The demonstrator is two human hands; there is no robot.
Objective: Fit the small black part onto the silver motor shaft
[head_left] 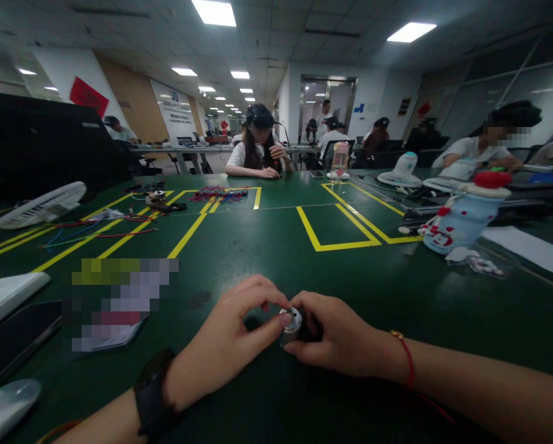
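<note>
A small silver metal cylinder with dark holes in its top face stands near the front middle of the green table. Wrapped round its right side are the thumb and fingers of my right hand. From the left, my left hand pinches at the cylinder's top with thumb and index fingertip; anything tiny between those tips is too small to make out. A black watch is on my left wrist, a red string on my right.
A blue cup with a red top stands at the right. Wire bundles lie further back, left of centre. A white mouse is at the lower left. Across the table sits a person.
</note>
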